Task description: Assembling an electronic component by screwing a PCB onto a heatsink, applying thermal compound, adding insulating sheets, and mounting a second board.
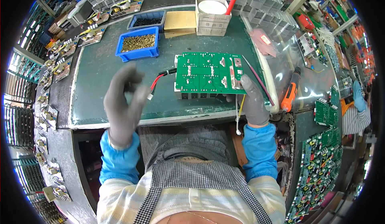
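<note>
Though edge in right hand (255, 103), board (200, 72) with room before blue bin (139, 54)

Right hand (255, 105) grips a green circuit board (200, 79) by its right end, above the desk (96, 87). Left hand (123, 103), loosely curved, is near the board's red and black wires (159, 77).

bright, even light | left fingers (125, 79) motion-blurred | glare on plastic sheet (284, 69) right of right fingers (249, 87) | fisheye bends outer straight edges, rim black
</note>
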Available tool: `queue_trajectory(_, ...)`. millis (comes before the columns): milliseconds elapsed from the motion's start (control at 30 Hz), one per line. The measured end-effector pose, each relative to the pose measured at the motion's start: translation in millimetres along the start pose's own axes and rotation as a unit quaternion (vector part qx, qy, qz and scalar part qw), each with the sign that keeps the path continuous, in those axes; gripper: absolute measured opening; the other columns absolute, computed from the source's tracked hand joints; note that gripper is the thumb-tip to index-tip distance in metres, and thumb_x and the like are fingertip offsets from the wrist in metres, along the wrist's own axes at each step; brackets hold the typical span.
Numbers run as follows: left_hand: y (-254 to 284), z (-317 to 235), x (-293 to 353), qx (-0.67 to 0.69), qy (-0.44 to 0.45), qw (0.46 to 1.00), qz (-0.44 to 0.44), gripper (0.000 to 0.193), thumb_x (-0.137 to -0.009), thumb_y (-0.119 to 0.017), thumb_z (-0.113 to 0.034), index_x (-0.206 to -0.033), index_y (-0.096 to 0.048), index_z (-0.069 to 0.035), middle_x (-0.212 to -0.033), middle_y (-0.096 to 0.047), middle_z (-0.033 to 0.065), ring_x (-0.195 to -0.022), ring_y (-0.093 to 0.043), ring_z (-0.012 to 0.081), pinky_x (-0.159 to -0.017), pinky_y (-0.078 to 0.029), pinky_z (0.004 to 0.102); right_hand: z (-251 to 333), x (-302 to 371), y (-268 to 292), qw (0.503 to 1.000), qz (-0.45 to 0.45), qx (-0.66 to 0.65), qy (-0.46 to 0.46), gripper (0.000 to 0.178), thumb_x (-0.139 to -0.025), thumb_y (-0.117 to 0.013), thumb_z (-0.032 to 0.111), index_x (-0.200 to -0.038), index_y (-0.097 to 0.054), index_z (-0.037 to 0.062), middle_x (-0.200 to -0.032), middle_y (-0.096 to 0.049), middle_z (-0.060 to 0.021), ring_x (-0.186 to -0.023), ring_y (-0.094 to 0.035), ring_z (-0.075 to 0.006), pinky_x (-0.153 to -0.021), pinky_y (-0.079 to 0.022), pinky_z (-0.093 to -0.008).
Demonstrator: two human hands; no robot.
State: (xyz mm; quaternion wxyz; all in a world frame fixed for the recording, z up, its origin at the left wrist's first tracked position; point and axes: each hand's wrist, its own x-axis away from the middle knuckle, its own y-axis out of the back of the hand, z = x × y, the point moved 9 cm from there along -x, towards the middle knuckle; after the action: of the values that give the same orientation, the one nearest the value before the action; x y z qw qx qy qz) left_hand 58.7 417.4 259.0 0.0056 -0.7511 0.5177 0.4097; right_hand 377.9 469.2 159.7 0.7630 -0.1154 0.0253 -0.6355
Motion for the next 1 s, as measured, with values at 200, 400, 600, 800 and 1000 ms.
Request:
queue_trajectory(200, -71.3, 17.2, 64.0, 0.060, 0.143, 0.963, 0.220, 0.042, -0.086, -0.079, -0.010, -0.124, -0.063, 0.000, -0.099, -0.074, 0.0119, -0.087, -0.074, 0.0233, -0.078, -0.059, 0.0332, -3.6, -2.7, -5.7, 0.998, 0.022, -0.062, 0.014, 0.060, -0.100, -0.056, 0.051, -0.127, -0.064, -0.0022, -0.107, -0.072, -0.0126, -0.087, -0.070, -0.0186, -0.068, -0.057, -0.0294)
queue_trajectory(400, -87.2, 31.3, 48.4, 0.104, 0.146, 0.963, 0.202, 0.047, -0.086, -0.079, -0.012, -0.129, -0.063, -0.004, -0.115, -0.069, 0.0157, -0.104, -0.072, 0.0283, -0.085, -0.057, 0.0369, 8.1, -1.6, -6.6, 0.999, 0.028, -0.044, -0.006, 0.053, -0.102, -0.058, 0.043, -0.130, -0.063, -0.0021, -0.112, -0.073, -0.0133, -0.090, -0.073, -0.0205, -0.066, -0.060, -0.0305)
queue_trajectory(600, -92.8, 26.7, 45.2, 0.019, 0.074, 0.968, 0.240, 0.043, -0.087, -0.077, -0.018, -0.127, -0.066, -0.008, -0.115, -0.066, 0.0167, -0.102, -0.068, 0.0346, -0.085, -0.056, 0.0419, 12.0, -1.2, -6.9, 0.998, 0.029, -0.047, -0.031, 0.045, -0.103, -0.059, 0.037, -0.129, -0.064, 0.0000, -0.110, -0.074, -0.0106, -0.091, -0.072, -0.0184, -0.068, -0.060, -0.0300)
queue_trajectory(800, -96.3, 33.2, 47.0, 0.026, 0.104, 0.964, 0.244, 0.040, -0.090, -0.076, -0.023, -0.124, -0.067, -0.005, -0.120, -0.064, 0.0177, -0.109, -0.064, 0.0349, -0.093, -0.052, 0.0406, 16.2, -1.6, -8.9, 0.999, 0.010, -0.014, -0.037, 0.043, -0.101, -0.062, 0.032, -0.132, -0.064, 0.0010, -0.114, -0.073, -0.0086, -0.101, -0.069, -0.0157, -0.073, -0.060, -0.0307)
queue_trajectory(1000, -94.4, 30.7, 45.7, 0.006, 0.060, 0.971, 0.232, 0.039, -0.090, -0.073, -0.020, -0.126, -0.066, -0.008, -0.117, -0.065, 0.0169, -0.106, -0.066, 0.0363, -0.087, -0.055, 0.0429, 11.8, -8.7, -9.0, 0.997, 0.065, -0.016, -0.045, 0.043, -0.101, -0.062, 0.031, -0.132, -0.064, 0.0013, -0.116, -0.072, -0.0082, -0.101, -0.069, -0.0153, -0.074, -0.061, -0.0319)
